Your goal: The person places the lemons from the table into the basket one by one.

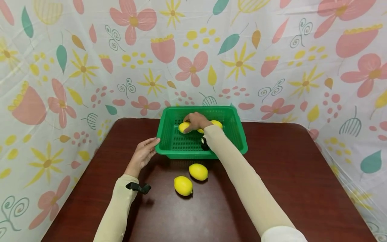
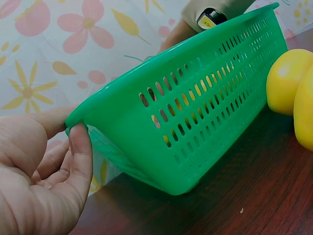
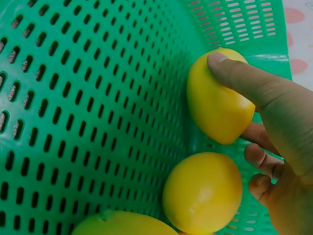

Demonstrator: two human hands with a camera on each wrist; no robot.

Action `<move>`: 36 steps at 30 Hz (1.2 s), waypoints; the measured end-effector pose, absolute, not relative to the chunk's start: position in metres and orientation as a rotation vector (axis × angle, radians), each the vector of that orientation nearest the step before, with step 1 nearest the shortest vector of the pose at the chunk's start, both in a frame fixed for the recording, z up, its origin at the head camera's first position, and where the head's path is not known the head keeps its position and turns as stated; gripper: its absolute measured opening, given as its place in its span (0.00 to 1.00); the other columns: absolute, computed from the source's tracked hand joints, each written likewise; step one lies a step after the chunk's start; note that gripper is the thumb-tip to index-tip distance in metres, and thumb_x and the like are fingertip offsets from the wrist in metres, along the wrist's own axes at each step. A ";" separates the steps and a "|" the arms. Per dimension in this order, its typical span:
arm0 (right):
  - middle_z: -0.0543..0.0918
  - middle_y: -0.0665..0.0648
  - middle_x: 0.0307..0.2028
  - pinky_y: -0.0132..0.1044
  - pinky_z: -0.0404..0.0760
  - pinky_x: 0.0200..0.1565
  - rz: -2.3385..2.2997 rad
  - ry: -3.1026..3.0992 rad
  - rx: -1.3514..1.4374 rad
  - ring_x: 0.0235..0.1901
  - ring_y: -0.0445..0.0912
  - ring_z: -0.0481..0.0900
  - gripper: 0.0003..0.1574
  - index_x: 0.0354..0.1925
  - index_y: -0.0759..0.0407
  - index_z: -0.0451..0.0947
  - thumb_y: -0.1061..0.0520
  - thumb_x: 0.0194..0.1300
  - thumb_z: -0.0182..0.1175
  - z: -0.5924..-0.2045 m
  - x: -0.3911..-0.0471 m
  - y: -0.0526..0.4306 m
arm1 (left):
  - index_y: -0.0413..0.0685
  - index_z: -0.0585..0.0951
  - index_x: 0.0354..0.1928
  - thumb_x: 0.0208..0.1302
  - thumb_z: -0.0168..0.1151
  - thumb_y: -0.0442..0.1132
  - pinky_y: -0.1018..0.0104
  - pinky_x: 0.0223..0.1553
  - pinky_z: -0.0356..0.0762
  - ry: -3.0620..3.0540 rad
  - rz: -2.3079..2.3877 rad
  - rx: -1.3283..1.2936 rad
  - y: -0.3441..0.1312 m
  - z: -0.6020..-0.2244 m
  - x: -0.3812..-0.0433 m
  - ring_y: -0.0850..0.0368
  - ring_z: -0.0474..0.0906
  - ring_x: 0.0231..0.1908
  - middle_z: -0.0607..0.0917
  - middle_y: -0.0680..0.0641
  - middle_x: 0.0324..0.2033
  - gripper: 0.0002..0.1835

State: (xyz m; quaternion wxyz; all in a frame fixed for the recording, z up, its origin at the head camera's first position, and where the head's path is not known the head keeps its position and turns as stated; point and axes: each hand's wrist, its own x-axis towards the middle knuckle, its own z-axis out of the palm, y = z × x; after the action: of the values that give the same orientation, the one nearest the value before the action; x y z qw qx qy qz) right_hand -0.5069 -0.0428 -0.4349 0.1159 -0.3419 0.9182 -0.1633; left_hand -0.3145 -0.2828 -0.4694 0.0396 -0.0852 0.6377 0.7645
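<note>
A green plastic basket with slotted walls stands at the back of the table. My left hand pinches its rim at the near left corner, thumb against the outside in the left wrist view. Inside the basket, my right hand holds a lemon between thumb and fingers. Beside that fruit lies a second lemon, and part of a third lemon shows at the lower edge of the right wrist view. In front of the basket, two lemons rest on the table, one farther back and one nearer.
The dark red-brown table extends to both sides of the basket. Close behind it hangs a white cloth printed with flowers and leaves. A black strap circles the left wrist.
</note>
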 end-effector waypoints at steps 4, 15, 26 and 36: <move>0.80 0.55 0.62 0.45 0.80 0.55 -0.452 2.701 -1.010 0.54 0.50 0.79 0.39 0.67 0.53 0.77 0.41 0.64 0.73 -0.439 -0.507 -0.045 | 0.36 0.67 0.73 0.76 0.62 0.44 0.74 0.44 0.80 1.961 2.339 -0.264 -0.281 -0.468 -0.313 0.66 0.82 0.42 0.82 0.55 0.45 0.31; 0.78 0.60 0.65 0.50 0.76 0.63 -0.575 2.652 -1.034 0.64 0.54 0.75 0.40 0.68 0.55 0.75 0.40 0.64 0.72 -0.417 -0.510 -0.031 | 0.36 0.67 0.72 0.76 0.62 0.43 0.74 0.44 0.81 1.947 2.361 -0.260 -0.279 -0.467 -0.314 0.66 0.82 0.42 0.82 0.54 0.46 0.30; 0.85 0.61 0.57 0.51 0.80 0.57 -0.802 2.778 -1.187 0.56 0.56 0.82 0.28 0.62 0.57 0.81 0.44 0.71 0.66 -0.362 -0.473 0.011 | 0.36 0.67 0.72 0.75 0.63 0.44 0.74 0.45 0.81 1.931 2.380 -0.272 -0.282 -0.465 -0.314 0.65 0.83 0.43 0.82 0.51 0.50 0.32; 0.88 0.56 0.50 0.49 0.83 0.47 -0.720 2.946 -1.292 0.45 0.51 0.85 0.26 0.56 0.56 0.84 0.41 0.68 0.68 -0.355 -0.394 0.059 | 0.36 0.67 0.72 0.74 0.64 0.44 0.74 0.46 0.81 1.941 2.361 -0.274 -0.282 -0.466 -0.315 0.66 0.83 0.42 0.83 0.56 0.44 0.32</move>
State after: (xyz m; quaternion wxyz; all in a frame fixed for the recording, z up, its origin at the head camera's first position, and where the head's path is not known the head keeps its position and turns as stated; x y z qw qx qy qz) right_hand -0.3942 0.0594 -0.3545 -0.0773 -0.3907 0.8910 -0.2179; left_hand -0.3148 -0.2816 -0.4662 0.0362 -0.0892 0.6321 0.7689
